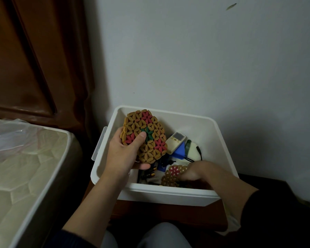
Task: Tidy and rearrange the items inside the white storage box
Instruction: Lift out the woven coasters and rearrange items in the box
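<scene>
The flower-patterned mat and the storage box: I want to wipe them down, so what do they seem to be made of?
The mat in the left hand looks like small wood or bamboo pieces strung together, matte tan with red and green dyed petals; gaps show between the pieces. The box looks like smooth white moulded plastic, with rounded corners and a slight sheen.

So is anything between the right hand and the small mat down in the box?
Nothing visible. The right hand is already on the small mat near the front wall of the white box; whether its fingers grip it cannot be told. The left hand holds the big mat up, off to the side.
</scene>
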A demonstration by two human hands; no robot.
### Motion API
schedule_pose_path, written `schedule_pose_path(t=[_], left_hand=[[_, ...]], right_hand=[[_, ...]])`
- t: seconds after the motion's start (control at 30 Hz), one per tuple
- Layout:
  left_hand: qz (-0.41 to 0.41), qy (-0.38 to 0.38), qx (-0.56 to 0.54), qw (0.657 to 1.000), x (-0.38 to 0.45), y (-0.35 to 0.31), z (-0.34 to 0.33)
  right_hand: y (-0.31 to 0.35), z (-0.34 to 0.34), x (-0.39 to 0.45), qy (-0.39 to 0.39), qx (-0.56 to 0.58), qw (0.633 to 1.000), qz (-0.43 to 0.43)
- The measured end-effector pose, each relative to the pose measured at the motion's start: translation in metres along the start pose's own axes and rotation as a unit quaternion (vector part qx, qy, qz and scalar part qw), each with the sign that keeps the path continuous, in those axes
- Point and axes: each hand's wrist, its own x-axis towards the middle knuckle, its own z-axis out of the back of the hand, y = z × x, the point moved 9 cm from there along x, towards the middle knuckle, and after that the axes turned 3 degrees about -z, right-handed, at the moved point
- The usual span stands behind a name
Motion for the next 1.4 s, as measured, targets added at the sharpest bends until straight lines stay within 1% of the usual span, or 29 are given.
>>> schedule_pose_path(t=[0.1, 0.2, 0.33, 0.4, 0.5, 0.53, 0.6, 0.67, 0.7, 0.73, 0.77, 0.8, 0.83, 0.87, 0.93, 0.97, 1.0, 1.07, 1.13, 1.2, 1.23, 1.3, 1.37, 1.4], left_hand=[[-0.001, 0.002, 0.001, 1.0, 0.0, 0.0, 0.0], [-0.002, 0.004, 0.0, 1.0, 0.0, 0.0, 0.0], [0.003, 0.004, 0.0, 1.0, 0.001, 0.001, 0.0], [0.002, 0.004, -0.001, 1.0, 0.001, 0.001, 0.001], [-0.002, 0.001, 0.0, 1.0, -0.002, -0.002, 0.0], [-0.006, 0.0, 0.0, 1.0, -0.003, -0.004, 0.0], [-0.023, -0.007, -0.006, 1.0, -0.007, -0.011, -0.001], [-0.055, -0.028, -0.009, 0.998, -0.013, -0.021, 0.0], [-0.073, -0.041, -0.004, 0.996, -0.016, -0.026, 0.003], [-0.091, -0.053, 0.006, 0.994, -0.02, -0.03, 0.005], [-0.105, -0.063, 0.014, 0.992, -0.024, -0.034, 0.007], [-0.116, -0.07, 0.017, 0.991, -0.028, -0.036, 0.009], [-0.122, -0.073, 0.015, 0.99, -0.031, -0.038, 0.01], [-0.121, -0.075, 0.01, 0.99, -0.034, -0.038, 0.01], [-0.103, -0.071, -0.002, 0.992, -0.037, -0.034, 0.007], [-0.087, -0.059, -0.011, 0.994, -0.039, -0.03, 0.003], [-0.071, -0.041, -0.019, 0.996, -0.04, -0.025, -0.003], [-0.044, 0.009, -0.025, 0.999, -0.043, -0.016, -0.02], [-0.027, 0.058, -0.014, 0.998, -0.046, -0.011, -0.035], [-0.013, 0.093, 0.003, 0.996, -0.047, -0.01, -0.042], [-0.008, 0.107, 0.01, 0.994, -0.048, -0.009, -0.044], [-0.002, 0.137, 0.016, 0.99, -0.05, -0.01, -0.049], [0.007, 0.167, 0.015, 0.986, -0.053, -0.011, -0.056], [0.01, 0.176, 0.016, 0.984, -0.055, -0.012, -0.058]], right_hand=[[0.003, -0.001, 0.006, -0.023, -0.043, 0.999, 0.018], [0.002, -0.001, 0.003, -0.022, -0.055, 0.998, 0.02], [-0.012, 0.008, -0.008, -0.027, 0.045, 0.999, -0.002], [-0.016, 0.009, -0.015, -0.012, 0.096, 0.995, -0.008], [-0.014, 0.014, -0.03, -0.003, 0.139, 0.99, 0.009], [-0.013, 0.018, -0.035, -0.014, 0.139, 0.99, 0.023], [-0.01, 0.033, -0.05, -0.06, 0.112, 0.99, 0.055], [-0.009, 0.057, -0.07, -0.134, 0.058, 0.984, 0.101], [-0.009, 0.069, -0.083, -0.179, 0.037, 0.975, 0.129], [-0.013, 0.08, -0.094, -0.226, 0.04, 0.961, 0.156], [-0.018, 0.089, -0.107, -0.267, 0.076, 0.943, 0.184], [-0.025, 0.096, -0.118, -0.299, 0.143, 0.918, 0.217], [-0.032, 0.099, -0.127, -0.311, 0.235, 0.884, 0.258], [-0.038, 0.097, -0.132, -0.296, 0.351, 0.837, 0.299], [-0.04, 0.08, -0.128, -0.198, 0.57, 0.713, 0.358], [-0.034, 0.068, -0.123, -0.145, 0.639, 0.656, 0.374], [-0.025, 0.057, -0.118, -0.107, 0.682, 0.615, 0.381], [-0.007, 0.039, -0.11, -0.069, 0.729, 0.566, 0.378], [0.006, 0.03, -0.102, -0.054, 0.758, 0.535, 0.369], [0.012, 0.029, -0.097, -0.044, 0.772, 0.523, 0.359], [0.012, 0.029, -0.095, -0.046, 0.775, 0.525, 0.349], [0.012, 0.028, -0.091, -0.054, 0.772, 0.539, 0.331], [0.013, 0.028, -0.088, -0.06, 0.762, 0.556, 0.327], [0.012, 0.029, -0.087, -0.068, 0.76, 0.558, 0.325]])
